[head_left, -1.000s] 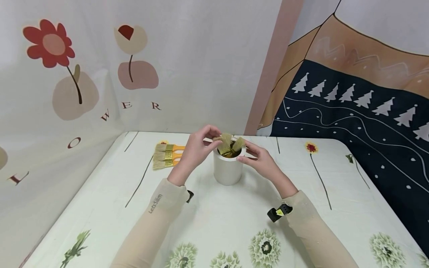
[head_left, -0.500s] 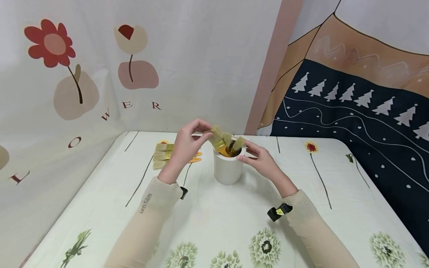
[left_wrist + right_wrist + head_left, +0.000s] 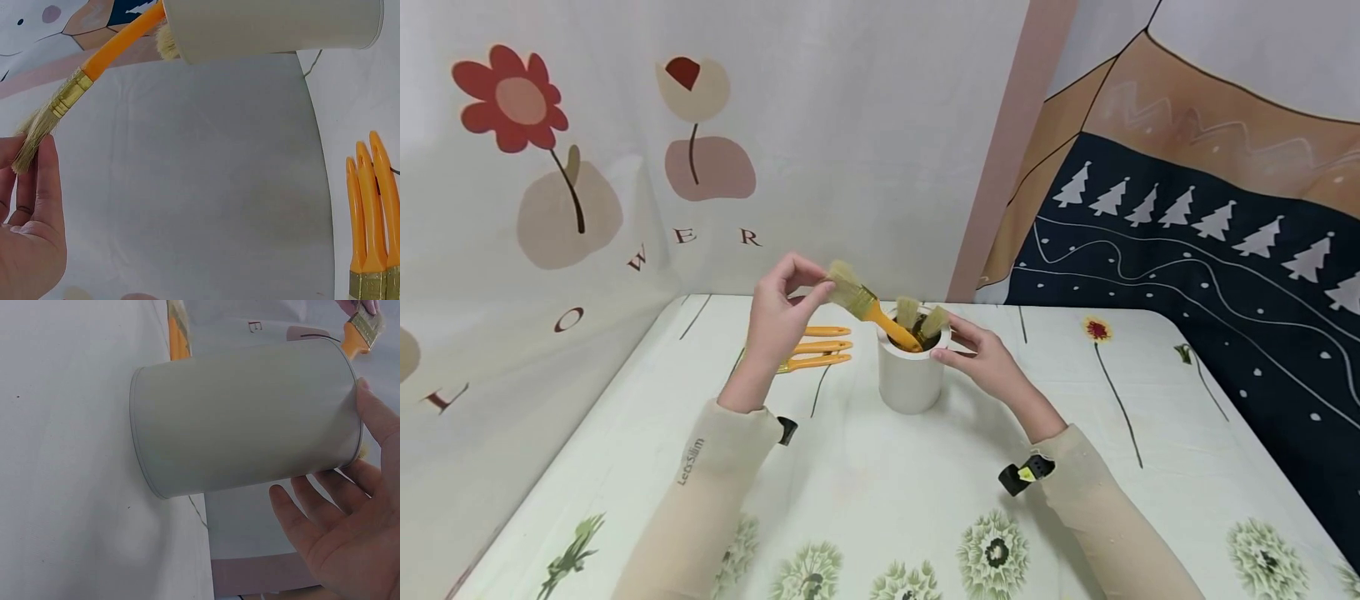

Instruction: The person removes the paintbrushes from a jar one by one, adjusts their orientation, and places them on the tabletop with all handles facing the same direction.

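My left hand pinches a flat paintbrush by its pale bristles. The brush slants down to the right, and its orange handle end is inside the mouth of a white cylindrical holder. In the left wrist view the fingertips and thumb close on the bristles below the gold ferrule. My right hand grips the holder at its upper right, thumb on the near side of the rim; in the right wrist view the fingers lie along the wall. Bristle heads of other brushes stick up from the holder, their handles hidden.
Three more paintbrushes with orange handles lie side by side on the table left of the holder, partly behind my left hand and forearm. A floral cloth covers the table. Printed fabric hangs behind the far edge.
My left hand has moved left and up, drawing the brush's bristle end away from the holder, so more of its orange handle shows. My right hand and the holder stay in place.
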`<move>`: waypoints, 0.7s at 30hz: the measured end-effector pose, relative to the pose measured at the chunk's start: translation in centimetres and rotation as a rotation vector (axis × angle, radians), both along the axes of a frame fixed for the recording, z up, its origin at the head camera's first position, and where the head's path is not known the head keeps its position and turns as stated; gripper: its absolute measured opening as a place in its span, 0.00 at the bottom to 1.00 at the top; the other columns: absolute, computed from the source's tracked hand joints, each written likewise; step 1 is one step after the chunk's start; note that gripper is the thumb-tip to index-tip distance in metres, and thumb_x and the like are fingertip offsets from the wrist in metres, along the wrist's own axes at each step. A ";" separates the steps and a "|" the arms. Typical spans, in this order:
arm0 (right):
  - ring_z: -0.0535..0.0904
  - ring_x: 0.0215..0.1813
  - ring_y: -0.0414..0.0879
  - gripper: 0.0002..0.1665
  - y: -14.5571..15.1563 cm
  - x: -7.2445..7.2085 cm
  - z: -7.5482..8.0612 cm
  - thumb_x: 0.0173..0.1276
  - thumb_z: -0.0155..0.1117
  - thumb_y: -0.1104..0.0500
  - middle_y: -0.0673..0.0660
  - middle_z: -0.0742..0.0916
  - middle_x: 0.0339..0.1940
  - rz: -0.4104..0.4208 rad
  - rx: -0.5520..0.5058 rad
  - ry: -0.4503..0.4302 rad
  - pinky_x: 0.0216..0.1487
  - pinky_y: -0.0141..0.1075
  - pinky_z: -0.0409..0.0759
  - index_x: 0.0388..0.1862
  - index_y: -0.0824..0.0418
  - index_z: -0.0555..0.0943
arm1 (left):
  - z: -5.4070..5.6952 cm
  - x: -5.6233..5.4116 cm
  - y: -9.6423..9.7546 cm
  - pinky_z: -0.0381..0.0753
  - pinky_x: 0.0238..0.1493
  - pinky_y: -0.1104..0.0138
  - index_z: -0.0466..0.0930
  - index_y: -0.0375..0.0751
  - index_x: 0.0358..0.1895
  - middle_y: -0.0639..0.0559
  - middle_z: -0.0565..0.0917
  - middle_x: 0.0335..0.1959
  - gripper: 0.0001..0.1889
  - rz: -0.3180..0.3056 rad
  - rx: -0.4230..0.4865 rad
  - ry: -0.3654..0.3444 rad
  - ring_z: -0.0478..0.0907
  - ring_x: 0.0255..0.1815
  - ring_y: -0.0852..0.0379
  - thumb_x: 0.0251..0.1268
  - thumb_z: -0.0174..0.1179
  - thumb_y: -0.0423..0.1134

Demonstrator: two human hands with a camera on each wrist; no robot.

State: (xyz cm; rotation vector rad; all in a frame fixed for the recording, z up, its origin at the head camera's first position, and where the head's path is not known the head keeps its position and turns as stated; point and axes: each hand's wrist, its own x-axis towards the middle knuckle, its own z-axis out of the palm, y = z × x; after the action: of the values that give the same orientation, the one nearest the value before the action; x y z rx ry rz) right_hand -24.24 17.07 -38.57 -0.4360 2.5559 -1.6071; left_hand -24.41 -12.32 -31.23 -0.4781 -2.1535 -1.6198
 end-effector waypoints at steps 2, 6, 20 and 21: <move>0.63 0.78 0.62 0.43 0.0 0.0 0.0 0.71 0.66 0.51 0.58 0.63 0.81 0.002 -0.002 0.002 0.70 0.53 0.74 0.80 0.52 0.59 | 0.0 0.0 -0.5 0.84 0.42 0.78 0.77 0.32 0.44 0.62 0.79 0.37 0.08 0.001 0.024 0.010 0.81 0.41 0.70 0.68 0.63 0.32; 0.63 0.78 0.62 0.43 0.0 0.0 0.0 0.71 0.66 0.50 0.58 0.64 0.81 0.007 -0.004 0.004 0.71 0.53 0.74 0.80 0.52 0.59 | 0.0 0.1 -1.5 0.85 0.41 0.77 0.77 0.36 0.42 0.62 0.78 0.37 0.04 -0.011 0.088 0.026 0.81 0.41 0.68 0.68 0.62 0.30; 0.63 0.78 0.62 0.43 0.0 0.1 0.0 0.71 0.66 0.50 0.58 0.63 0.81 0.001 -0.001 0.002 0.71 0.53 0.73 0.80 0.53 0.59 | -0.8 0.9 -4.8 0.86 0.37 0.76 0.76 0.45 0.36 0.57 0.79 0.34 0.09 0.041 0.277 -0.030 0.80 0.35 0.64 0.66 0.61 0.26; 0.63 0.78 0.62 0.43 0.0 0.1 0.0 0.71 0.66 0.50 0.59 0.63 0.81 0.001 -0.003 0.002 0.71 0.53 0.73 0.80 0.53 0.59 | -0.9 0.9 -5.0 0.86 0.37 0.76 0.76 0.45 0.37 0.57 0.79 0.34 0.09 0.051 0.275 -0.028 0.80 0.35 0.64 0.66 0.61 0.26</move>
State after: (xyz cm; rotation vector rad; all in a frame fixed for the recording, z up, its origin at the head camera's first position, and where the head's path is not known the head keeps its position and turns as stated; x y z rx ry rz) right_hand -24.14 17.03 -38.55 -0.4389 2.5543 -1.6112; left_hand -23.48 -17.31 -32.16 -0.3145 -1.9048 -1.8660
